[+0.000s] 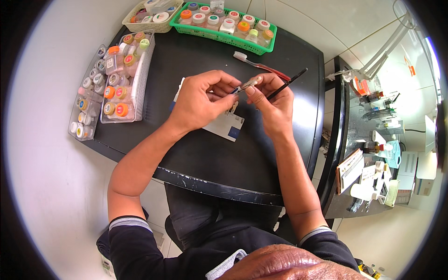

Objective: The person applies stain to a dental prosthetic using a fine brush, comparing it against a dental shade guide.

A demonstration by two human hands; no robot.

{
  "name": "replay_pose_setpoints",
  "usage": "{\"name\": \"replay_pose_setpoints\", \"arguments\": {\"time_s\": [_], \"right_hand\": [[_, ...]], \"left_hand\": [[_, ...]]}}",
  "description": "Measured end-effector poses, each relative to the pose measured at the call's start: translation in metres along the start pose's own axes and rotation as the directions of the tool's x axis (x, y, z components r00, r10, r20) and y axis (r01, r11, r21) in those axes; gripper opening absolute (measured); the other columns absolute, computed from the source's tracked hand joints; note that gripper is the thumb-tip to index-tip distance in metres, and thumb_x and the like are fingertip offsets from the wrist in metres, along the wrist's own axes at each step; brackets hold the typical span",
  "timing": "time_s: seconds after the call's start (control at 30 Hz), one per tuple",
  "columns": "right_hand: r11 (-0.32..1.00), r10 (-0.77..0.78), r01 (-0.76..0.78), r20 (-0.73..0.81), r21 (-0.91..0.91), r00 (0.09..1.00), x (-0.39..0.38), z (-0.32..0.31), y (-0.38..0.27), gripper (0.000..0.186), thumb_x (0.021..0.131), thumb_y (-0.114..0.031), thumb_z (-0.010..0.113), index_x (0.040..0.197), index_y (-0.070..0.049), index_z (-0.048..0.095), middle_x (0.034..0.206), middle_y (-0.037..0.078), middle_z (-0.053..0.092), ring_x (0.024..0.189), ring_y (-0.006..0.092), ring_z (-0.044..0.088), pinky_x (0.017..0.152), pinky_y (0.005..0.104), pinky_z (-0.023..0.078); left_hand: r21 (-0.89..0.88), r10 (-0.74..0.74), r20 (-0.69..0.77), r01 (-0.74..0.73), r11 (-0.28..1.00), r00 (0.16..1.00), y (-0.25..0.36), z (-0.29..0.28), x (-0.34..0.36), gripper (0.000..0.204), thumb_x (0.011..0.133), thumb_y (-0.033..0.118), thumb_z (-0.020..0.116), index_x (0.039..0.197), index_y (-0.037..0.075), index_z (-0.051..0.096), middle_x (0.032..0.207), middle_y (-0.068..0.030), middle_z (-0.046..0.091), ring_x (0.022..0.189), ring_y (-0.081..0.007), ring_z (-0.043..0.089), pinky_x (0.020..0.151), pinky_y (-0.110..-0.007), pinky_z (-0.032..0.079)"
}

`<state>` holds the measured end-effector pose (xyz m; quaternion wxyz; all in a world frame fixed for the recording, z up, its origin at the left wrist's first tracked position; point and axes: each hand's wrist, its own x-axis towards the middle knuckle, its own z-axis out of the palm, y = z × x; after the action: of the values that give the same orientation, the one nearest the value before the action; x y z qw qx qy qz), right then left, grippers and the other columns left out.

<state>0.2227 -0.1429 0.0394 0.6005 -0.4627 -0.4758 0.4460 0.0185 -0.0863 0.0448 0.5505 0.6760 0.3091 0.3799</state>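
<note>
My left hand (198,100) is closed in a pinch on a small object with a dark, shiny end (236,89); most of it is hidden by the fingers. Facing it, my right hand (275,105) is closed too, with a thin black stick (294,81) lying between its fingers and pointing up to the right. A small pale beige piece (252,82) shows at the right fingertips, between the two hands; its kind is too small to make out. Below the hands lies a white card with blue patches (223,128), and another small pale piece (233,108) shows above it.
A toothbrush (261,66) lies beyond my right hand on the black table (205,161). Jars with coloured lids fill a green basket (224,36) at the back and clear trays (142,84) at the left. A cluttered side bench (347,126) stands at the right.
</note>
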Motion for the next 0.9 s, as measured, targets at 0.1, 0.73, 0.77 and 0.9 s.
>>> {"name": "replay_pose_setpoints", "arguments": {"time_s": [0.1,0.73,0.77,0.9], "right_hand": [[1.000,0.019,-0.020,0.009,0.015,1.000,-0.0003,-0.0001,0.0004,0.015,0.099,-0.004,0.079,0.107,-0.003,0.067,0.096,-0.001,0.070,0.088,0.0066,0.066,0.077,0.0239,0.053],[0.961,0.127,-0.129,0.024,0.243,0.992,0.0013,-0.0020,0.0084,0.024,0.095,-0.008,0.083,0.116,-0.002,0.071,0.096,0.003,0.076,0.076,0.0088,0.068,0.058,0.0224,0.043],[0.951,0.132,-0.135,0.030,0.278,0.991,0.0014,-0.0023,0.0078,0.024,0.096,-0.007,0.083,0.116,-0.001,0.071,0.097,0.004,0.077,0.076,0.0091,0.068,0.057,0.0226,0.043],[0.941,0.140,-0.143,0.030,0.307,0.990,0.0019,-0.0037,0.0082,0.023,0.097,-0.004,0.081,0.117,0.000,0.071,0.099,0.006,0.077,0.075,0.0095,0.067,0.056,0.0223,0.041]], "left_hand": [[-0.019,-0.031,-0.021,0.031,0.999,0.999,-0.0004,-0.0001,-0.0005,0.032,0.091,0.001,0.084,0.121,0.000,0.076,0.098,-0.0041,0.074,0.088,-0.0066,0.070,0.081,-0.024,0.061],[-0.027,-0.046,-0.080,0.044,0.999,0.996,-0.0030,0.0023,-0.0007,0.033,0.092,-0.001,0.083,0.124,0.000,0.076,0.097,-0.0057,0.077,0.086,-0.0068,0.071,0.078,-0.023,0.060],[-0.027,-0.046,-0.080,0.044,0.999,0.996,-0.0029,0.0019,-0.0001,0.033,0.092,-0.001,0.083,0.124,0.000,0.076,0.097,-0.0057,0.077,0.086,-0.0068,0.071,0.078,-0.023,0.060],[-0.080,-0.096,-0.058,0.091,0.993,0.994,-0.0030,0.0014,0.0023,0.031,0.093,-0.001,0.082,0.124,-0.003,0.075,0.098,-0.0081,0.078,0.087,-0.0099,0.073,0.080,-0.025,0.061]]}}
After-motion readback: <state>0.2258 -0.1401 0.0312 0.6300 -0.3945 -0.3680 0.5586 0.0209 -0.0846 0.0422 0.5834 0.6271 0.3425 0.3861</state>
